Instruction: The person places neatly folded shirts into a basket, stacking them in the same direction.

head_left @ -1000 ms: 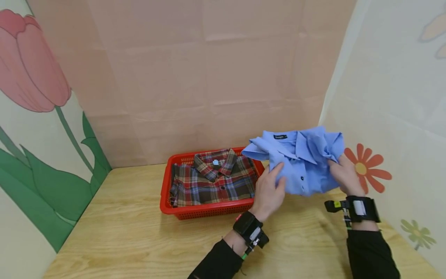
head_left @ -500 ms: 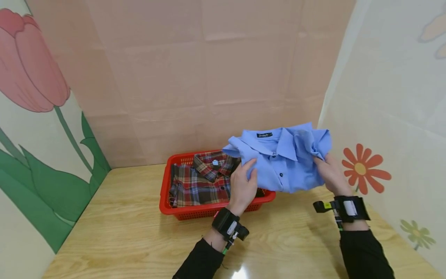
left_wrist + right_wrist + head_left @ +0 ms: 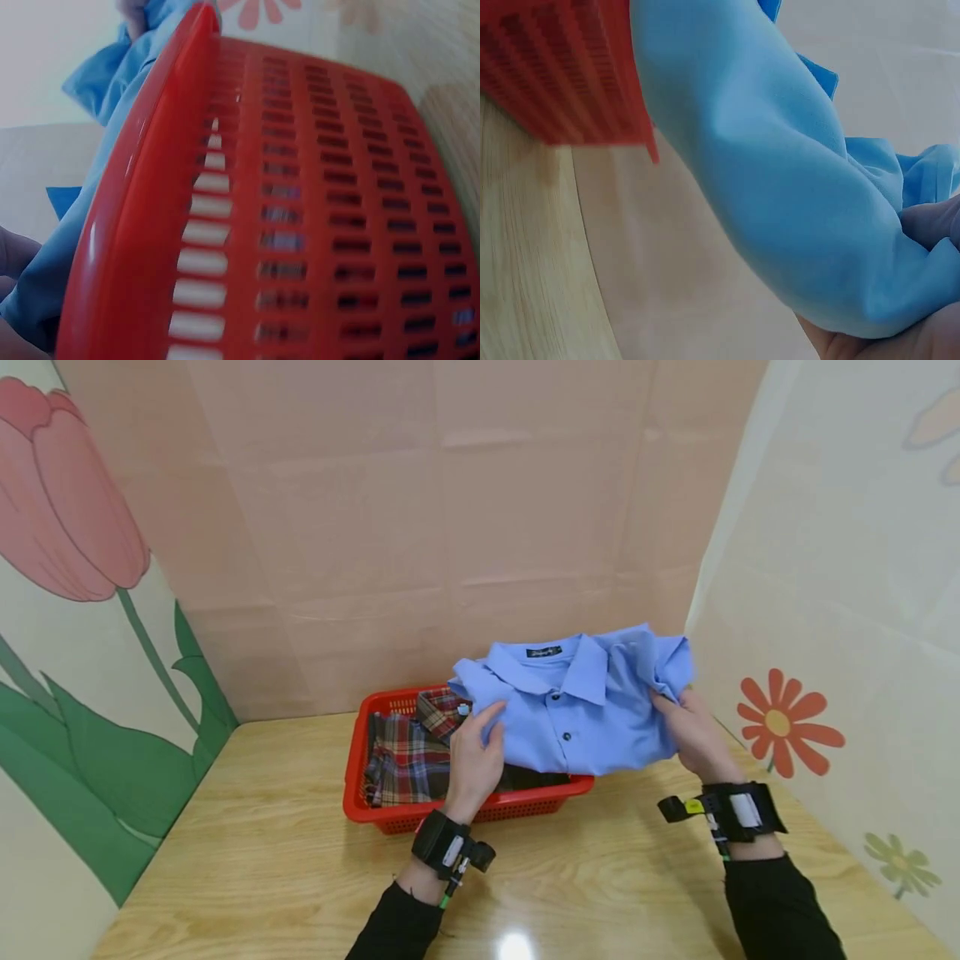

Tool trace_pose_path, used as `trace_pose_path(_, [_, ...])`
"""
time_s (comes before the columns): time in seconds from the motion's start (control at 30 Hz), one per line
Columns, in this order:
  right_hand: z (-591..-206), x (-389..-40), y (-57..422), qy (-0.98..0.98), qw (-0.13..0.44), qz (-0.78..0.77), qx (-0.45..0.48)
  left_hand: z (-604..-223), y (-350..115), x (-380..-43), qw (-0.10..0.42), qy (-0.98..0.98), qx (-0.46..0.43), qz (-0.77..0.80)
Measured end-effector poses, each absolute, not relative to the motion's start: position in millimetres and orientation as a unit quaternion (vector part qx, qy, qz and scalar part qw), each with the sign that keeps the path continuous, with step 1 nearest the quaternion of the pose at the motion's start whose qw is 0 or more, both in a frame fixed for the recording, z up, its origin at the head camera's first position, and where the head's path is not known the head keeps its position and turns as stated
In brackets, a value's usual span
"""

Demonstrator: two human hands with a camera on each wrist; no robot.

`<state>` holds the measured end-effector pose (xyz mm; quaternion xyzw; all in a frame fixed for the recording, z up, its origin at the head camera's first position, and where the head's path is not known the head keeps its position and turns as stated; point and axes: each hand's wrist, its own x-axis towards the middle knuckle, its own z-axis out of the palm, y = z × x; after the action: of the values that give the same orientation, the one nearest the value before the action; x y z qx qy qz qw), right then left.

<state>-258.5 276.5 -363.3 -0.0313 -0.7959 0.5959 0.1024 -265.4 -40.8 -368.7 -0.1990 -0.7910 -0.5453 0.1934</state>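
Note:
A folded light-blue shirt, with dark buttons and a black neck label, is held up over the right part of a red plastic basket. My left hand grips its left side, thumb on top and other fingers underneath. At the opposite side my right hand pinches the shirt near its sleeve; in the right wrist view the cloth sags between thumb and fingers. Inside the basket lies a folded plaid shirt, partly covered by the blue one. The left wrist view shows the basket's slotted wall close up.
The basket stands on a light wooden table near a plain pinkish back wall. A white side panel with printed flowers rises close to my right arm. Another panel, with a printed tulip, borders the left.
Both hands have moved left with the blue shirt, from beside the basket to over its right part. More of the plaid shirt is now covered.

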Motion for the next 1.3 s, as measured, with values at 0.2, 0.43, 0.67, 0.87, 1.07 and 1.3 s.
trace_pose_path(0.2, [-361.9,-260.7,255.0,-0.759,0.052,0.649,-0.010,-364.4,-66.7,-268.2,0.201,-0.799,-0.206,-0.528])
trace_pose_path(0.43, [-366.8,-268.2,228.3,-0.737,0.016,0.676,-0.001,-361.9,-93.9,-272.8,0.216,-0.821,-0.204,-0.487])
trace_pose_path(0.67, [-376.7,-268.9,218.9,-0.745,-0.023,0.666,0.010,-362.5,-111.9,-271.1,0.225,-0.840,-0.213,-0.445])
trace_pose_path(0.87, [-379.9,-267.4,210.5,-0.755,-0.034,0.654,0.033,-359.4,-127.8,-270.5,0.222,-0.853,-0.206,-0.426])
trace_pose_path(1.07, [-384.8,-272.2,201.2,-0.788,-0.015,0.614,0.052,-359.8,-145.9,-269.4,0.215,-0.857,-0.204,-0.421])
trace_pose_path(1.3, [-388.1,-277.9,191.8,-0.840,0.035,0.533,0.095,-364.9,-163.8,-271.3,0.199,-0.870,-0.179,-0.413])
